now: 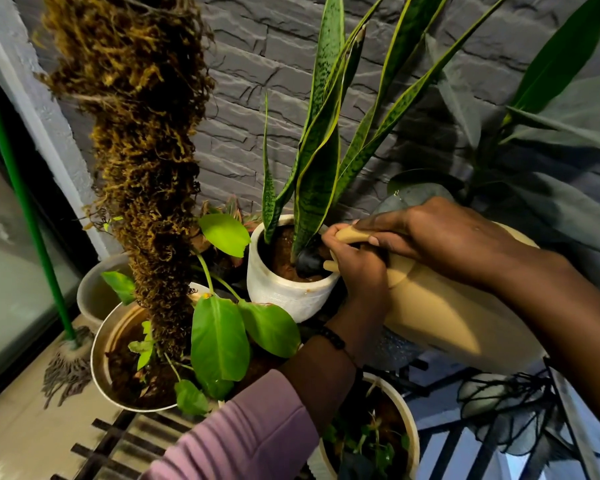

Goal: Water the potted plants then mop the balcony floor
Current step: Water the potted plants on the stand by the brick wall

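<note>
A beige watering can (pixel 440 313) is tilted toward a white ribbed pot (pixel 288 296) that holds a snake plant (pixel 321 161). Its dark spout head (pixel 309 263) sits over the soil inside the pot. My left hand (pixel 355 268) grips the spout close to the pot rim. My right hand (pixel 440 233) holds the can's top handle. A mop (pixel 68 362) with a green pole leans at the far left, its string head resting on the floor.
A large cream pot (pixel 99 351) with a tall moss pole (pixel 146 168) and broad green leaves stands front left. Another cream pot (pixel 411 431) sits bottom centre. A grey pot (pixel 90 292) is behind left. Dark stone wall behind; large-leaved plant (pixel 551 98) and metal stand right.
</note>
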`<state>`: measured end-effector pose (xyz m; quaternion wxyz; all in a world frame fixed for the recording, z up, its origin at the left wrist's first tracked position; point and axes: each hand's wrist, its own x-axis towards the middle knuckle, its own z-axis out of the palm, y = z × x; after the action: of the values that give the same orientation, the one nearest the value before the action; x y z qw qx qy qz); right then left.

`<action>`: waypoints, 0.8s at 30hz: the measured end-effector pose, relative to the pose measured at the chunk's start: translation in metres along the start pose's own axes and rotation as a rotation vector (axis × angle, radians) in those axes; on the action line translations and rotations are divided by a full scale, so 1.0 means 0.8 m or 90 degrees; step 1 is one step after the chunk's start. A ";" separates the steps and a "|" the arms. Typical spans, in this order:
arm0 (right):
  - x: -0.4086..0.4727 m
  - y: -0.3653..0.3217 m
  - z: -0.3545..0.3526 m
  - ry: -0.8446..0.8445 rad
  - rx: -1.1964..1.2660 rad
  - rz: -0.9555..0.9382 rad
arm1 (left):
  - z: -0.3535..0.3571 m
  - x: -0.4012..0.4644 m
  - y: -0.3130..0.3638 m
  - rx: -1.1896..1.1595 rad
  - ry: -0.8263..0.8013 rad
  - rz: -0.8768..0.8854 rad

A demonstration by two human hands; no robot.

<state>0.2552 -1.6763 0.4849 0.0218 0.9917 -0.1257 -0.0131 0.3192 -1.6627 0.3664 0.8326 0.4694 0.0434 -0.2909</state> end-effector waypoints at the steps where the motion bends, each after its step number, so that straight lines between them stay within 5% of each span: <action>1: -0.001 0.000 -0.001 -0.002 0.000 0.001 | 0.001 -0.004 0.001 0.001 -0.011 0.011; 24: -0.048 -0.014 -0.028 0.027 0.002 0.060 | -0.002 -0.050 0.010 0.049 -0.077 0.057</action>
<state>0.2217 -1.6549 0.5072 0.0239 0.9847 -0.1722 0.0094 0.2901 -1.6408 0.3856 0.8271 0.4840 -0.0394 -0.2829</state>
